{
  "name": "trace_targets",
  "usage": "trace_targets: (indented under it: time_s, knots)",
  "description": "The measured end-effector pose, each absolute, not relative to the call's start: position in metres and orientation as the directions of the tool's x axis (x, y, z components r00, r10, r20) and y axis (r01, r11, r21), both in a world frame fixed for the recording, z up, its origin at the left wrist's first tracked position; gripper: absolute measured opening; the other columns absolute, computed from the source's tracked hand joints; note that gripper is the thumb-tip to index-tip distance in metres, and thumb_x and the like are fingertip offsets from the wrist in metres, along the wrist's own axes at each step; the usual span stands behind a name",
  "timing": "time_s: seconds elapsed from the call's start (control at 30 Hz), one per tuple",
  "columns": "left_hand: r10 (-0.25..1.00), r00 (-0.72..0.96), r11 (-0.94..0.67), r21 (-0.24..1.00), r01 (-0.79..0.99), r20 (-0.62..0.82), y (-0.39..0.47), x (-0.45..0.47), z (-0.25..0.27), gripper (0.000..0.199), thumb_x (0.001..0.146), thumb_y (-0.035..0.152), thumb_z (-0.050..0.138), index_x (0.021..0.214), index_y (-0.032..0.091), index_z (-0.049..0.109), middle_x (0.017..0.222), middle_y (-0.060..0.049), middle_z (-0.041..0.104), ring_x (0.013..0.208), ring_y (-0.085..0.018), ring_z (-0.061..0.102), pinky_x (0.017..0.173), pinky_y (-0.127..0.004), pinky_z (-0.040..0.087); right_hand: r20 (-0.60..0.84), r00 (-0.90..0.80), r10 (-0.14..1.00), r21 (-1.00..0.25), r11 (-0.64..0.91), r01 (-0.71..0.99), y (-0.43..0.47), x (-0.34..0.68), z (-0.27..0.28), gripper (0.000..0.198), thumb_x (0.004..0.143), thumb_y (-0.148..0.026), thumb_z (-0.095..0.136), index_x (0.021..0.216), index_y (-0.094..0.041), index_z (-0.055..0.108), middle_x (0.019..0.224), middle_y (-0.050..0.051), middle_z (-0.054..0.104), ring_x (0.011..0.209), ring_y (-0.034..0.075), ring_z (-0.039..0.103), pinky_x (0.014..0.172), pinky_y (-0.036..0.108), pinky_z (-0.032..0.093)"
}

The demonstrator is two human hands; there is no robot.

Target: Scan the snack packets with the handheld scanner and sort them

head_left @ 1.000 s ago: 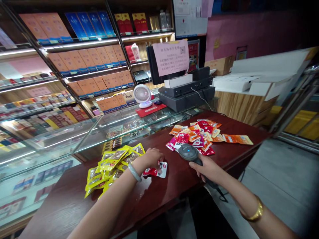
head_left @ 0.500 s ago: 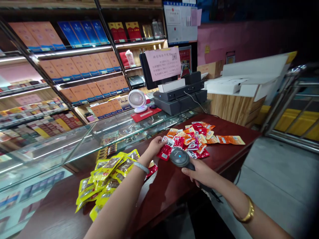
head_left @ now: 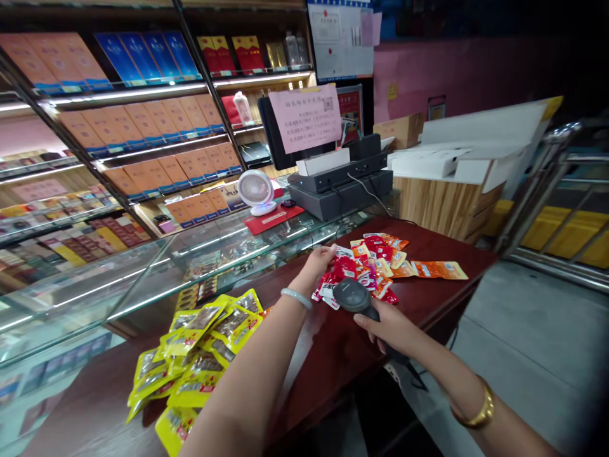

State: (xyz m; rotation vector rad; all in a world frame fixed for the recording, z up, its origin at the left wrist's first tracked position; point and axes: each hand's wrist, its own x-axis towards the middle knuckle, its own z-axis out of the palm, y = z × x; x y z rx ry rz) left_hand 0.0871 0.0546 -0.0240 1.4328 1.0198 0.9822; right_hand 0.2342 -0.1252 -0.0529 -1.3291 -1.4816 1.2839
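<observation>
My left hand [head_left: 318, 266] reaches over the dark red wooden tabletop [head_left: 309, 368], its fingers pinching the edge of a red snack packet [head_left: 343, 261] with a white top. Beyond and right of it spreads a loose pile of small red and orange snack packets [head_left: 380, 266]. My right hand [head_left: 387, 327] is wrapped round the handle of a black barcode scanner [head_left: 352, 296], whose head hovers by the near edge of the pile. Left of my left forearm lies a heap of yellow snack packets [head_left: 200, 355] with clear windows; the forearm hides part of it.
A glass display counter [head_left: 157, 266] runs behind the table. On it are a white fan [head_left: 255, 190], a red mat [head_left: 273, 219] and a till with a monitor bearing a pink notice [head_left: 307, 117]. Boxed goods fill the shelves [head_left: 157, 120]. Metal railing [head_left: 547, 190] stands at right.
My left hand has moved right and farther across the table, at the red packets. The scanner in my right hand has shifted slightly right. The view has turned a little.
</observation>
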Motion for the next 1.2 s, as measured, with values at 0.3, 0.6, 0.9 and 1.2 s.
trace_targets:
  time_s: [0.3,0.6,0.9,1.2]
  knots:
    - [0.958,0.283,-0.268,0.215,0.939,-0.042,0.049,-0.035,0.007,0.042,0.066,0.050,0.076,0.096,0.021,0.074,0.101,-0.012,0.072,0.099,-0.030,0.063,0.088,-0.039,0.045,-0.123,-0.173,0.977,-0.957,-0.070,0.281,-0.130,0.235,-0.057,0.042,0.083,-0.052,0.060,0.107,-0.019,0.051,0.052,-0.008,0.055,0.034,0.009,0.050,0.034,0.017,0.036]
    - [0.926,0.260,-0.290,-0.075,0.954,-0.274,0.018,-0.096,-0.018,0.051,0.055,0.050,0.083,0.095,0.020,0.074,0.110,-0.015,0.068,0.108,-0.037,0.057,0.093,-0.046,0.040,-0.108,-0.218,0.970,-0.950,-0.037,0.309,-0.133,0.218,-0.054,0.043,0.084,-0.054,0.059,0.105,-0.018,0.051,0.054,-0.007,0.056,0.034,0.010,0.051,0.034,0.018,0.038]
    - [0.925,0.381,-0.352,0.358,0.865,-0.012,0.027,-0.073,-0.019,0.026,0.088,0.035,0.049,0.086,0.017,0.069,0.079,-0.004,0.068,0.068,-0.015,0.057,0.065,-0.024,0.040,-0.097,-0.267,0.959,-0.952,-0.011,0.306,-0.123,0.199,-0.049,0.039,0.085,-0.048,0.061,0.110,-0.018,0.052,0.055,-0.008,0.056,0.034,0.008,0.051,0.033,0.016,0.040]
    - [0.868,0.489,-0.458,0.514,0.725,0.084,0.027,-0.030,-0.019,0.022,0.081,0.019,0.048,0.079,0.013,0.070,0.077,-0.005,0.069,0.068,-0.014,0.056,0.067,-0.025,0.043,-0.068,-0.277,0.958,-0.963,0.010,0.270,-0.103,0.193,-0.043,0.037,0.087,-0.047,0.059,0.109,-0.018,0.051,0.050,-0.010,0.053,0.030,0.008,0.049,0.032,0.016,0.040]
